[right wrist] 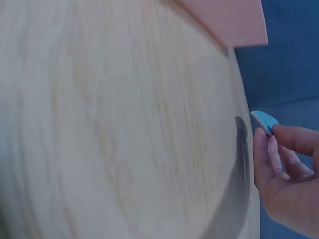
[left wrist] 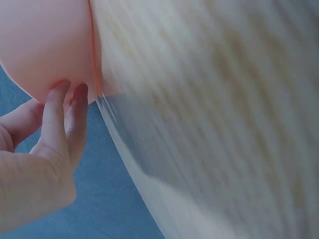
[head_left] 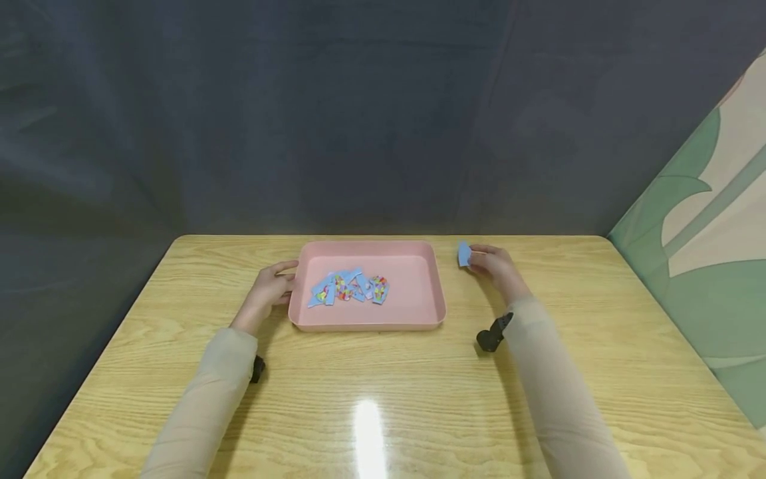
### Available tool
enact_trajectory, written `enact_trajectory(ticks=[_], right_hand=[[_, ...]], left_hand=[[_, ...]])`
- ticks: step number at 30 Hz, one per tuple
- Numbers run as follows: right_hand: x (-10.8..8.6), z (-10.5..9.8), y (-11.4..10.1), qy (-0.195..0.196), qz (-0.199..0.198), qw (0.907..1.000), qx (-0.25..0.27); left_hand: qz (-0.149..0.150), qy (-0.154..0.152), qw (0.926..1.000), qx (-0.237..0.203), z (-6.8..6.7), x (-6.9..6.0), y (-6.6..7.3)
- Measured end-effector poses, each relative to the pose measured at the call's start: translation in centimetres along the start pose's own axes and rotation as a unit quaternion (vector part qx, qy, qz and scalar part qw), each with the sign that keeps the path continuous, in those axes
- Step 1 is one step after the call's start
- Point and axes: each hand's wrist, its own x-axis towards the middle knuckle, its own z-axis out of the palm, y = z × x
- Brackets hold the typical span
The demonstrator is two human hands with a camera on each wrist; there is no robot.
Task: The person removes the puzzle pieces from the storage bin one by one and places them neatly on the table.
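On the table is a pink tray (head_left: 413, 313) with several light-blue puzzle pieces (head_left: 330, 293), some bearing multicoloured patches, lying overlapped in its left and middle part. My left hand (head_left: 272, 289) touches the tray's left side. In the left wrist view, the left hand's fingertips (left wrist: 60, 87) rest against the tray's pink outer wall (left wrist: 50, 45). Right of the tray, near the table's far edge, my right hand (head_left: 492, 266) pinches one light-blue piece (head_left: 463, 254) between thumb and fingers. The right wrist view shows this piece (right wrist: 265, 120) tilted, held above the table.
The wooden table (head_left: 419, 386) has a bright light reflection near its front. A dark cloth (head_left: 383, 133) hangs behind it. A green-and-cream leaf-patterned panel (head_left: 706, 233) borders the right side. Black wrist cameras (head_left: 491, 338) sit under the sleeves.
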Motion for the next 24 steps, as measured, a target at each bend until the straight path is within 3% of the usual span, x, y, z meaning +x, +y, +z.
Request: enact_trajectory(ticks=[8, 15, 22, 24], right_hand=[[-0.02, -0.68, 0.27, -0.008, 0.018, 0.9997, -0.011], [-0.10, -0.49, 0.10, -0.016, 0.020, 0.9981, -0.056], [0.10, -0.50, -0.03, 0.001, 0.039, 0.9962, -0.077], [0.18, -0.52, 0.00, 0.015, 0.043, 0.9933, -0.107]], left_hand=[[0.002, 0.001, 1.0000, 0.004, -0.18, -0.07, -0.04], [0.002, 0.003, 1.0000, 0.005, -0.24, 0.03, -0.10], [-0.009, -0.016, 0.9997, -0.015, -0.54, 0.19, -0.35], [-0.012, -0.021, 0.9996, -0.017, -0.61, 0.20, -0.40]])
